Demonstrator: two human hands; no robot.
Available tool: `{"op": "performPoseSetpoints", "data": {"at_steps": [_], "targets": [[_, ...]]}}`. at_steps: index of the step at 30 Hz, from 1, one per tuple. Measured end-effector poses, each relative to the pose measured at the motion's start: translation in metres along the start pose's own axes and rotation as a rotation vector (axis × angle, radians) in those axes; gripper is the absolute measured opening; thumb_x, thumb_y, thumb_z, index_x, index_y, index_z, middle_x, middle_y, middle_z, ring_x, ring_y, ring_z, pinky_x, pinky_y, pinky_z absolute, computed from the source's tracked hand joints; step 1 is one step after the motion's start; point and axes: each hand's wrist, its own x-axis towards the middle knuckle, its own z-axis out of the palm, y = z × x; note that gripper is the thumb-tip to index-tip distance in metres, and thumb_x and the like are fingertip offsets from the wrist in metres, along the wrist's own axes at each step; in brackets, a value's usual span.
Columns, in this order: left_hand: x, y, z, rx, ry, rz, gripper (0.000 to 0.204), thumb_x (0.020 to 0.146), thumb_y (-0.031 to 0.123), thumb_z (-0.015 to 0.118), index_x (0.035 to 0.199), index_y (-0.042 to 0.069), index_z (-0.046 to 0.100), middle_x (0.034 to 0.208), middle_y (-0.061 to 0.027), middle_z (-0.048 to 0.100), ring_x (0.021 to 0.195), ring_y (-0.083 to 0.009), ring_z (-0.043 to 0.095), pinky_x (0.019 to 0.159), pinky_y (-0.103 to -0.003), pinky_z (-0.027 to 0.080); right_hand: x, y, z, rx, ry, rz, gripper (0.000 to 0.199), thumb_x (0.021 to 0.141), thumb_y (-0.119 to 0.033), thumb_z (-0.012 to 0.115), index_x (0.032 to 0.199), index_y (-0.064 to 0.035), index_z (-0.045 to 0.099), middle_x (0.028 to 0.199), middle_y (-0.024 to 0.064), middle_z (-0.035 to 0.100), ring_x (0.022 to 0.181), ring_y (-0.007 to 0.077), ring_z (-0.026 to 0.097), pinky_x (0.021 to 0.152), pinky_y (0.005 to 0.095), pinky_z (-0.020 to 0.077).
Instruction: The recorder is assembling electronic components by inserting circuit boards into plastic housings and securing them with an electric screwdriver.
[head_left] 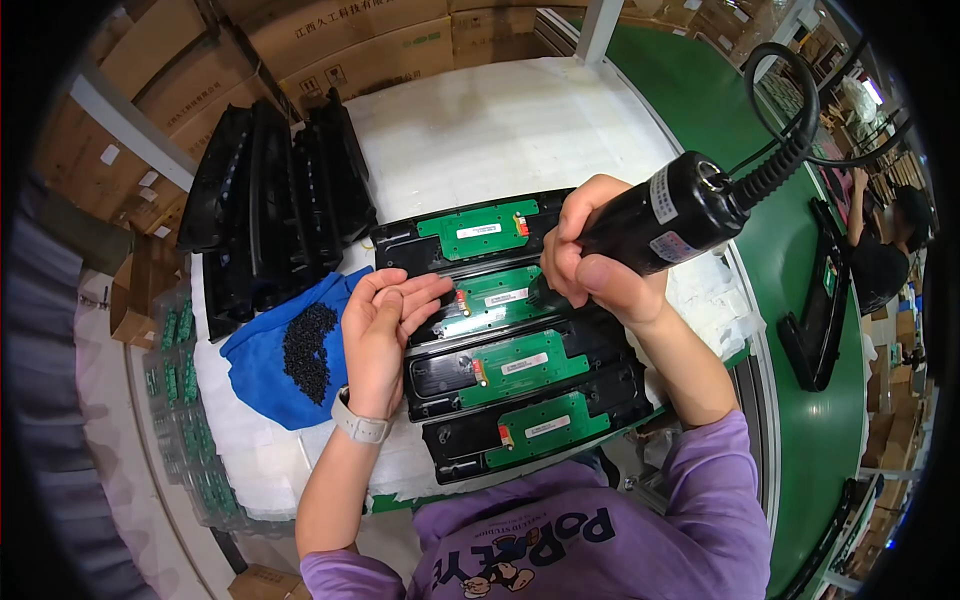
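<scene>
While the right hand holds the electric screwdriver in a full grip, keep it upright over the second housing below; the open left hand steadies it.

Brown cartons behind; white board labels.

A white padded bench sits beside a long green conveyor belt. Brown cardboard boxes are stacked behind the bench and along its left side. Far off on the right, bright lamps shine over more shelves.
</scene>
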Motion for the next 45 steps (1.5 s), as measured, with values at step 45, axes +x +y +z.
{"op": "performPoseSetpoints", "data": {"at_steps": [45], "targets": [[-0.023,-0.005,0.012,-0.044,-0.371,-0.299,0.016,0.091,0.017,0.054,0.090,0.002,0.055,0.078,-0.0112,0.063,0.045,-0.0045,0.042,0.045,-0.018,0.034,-0.004,-0.023,0.026,0.308,-0.084,-0.373,0.029,0.081,-0.024,0.057,0.098,-0.0047,0.042,0.058,0.0022,0.047,0.042,0.0125,0.042,0.048,0.0287,0.0387]]}}
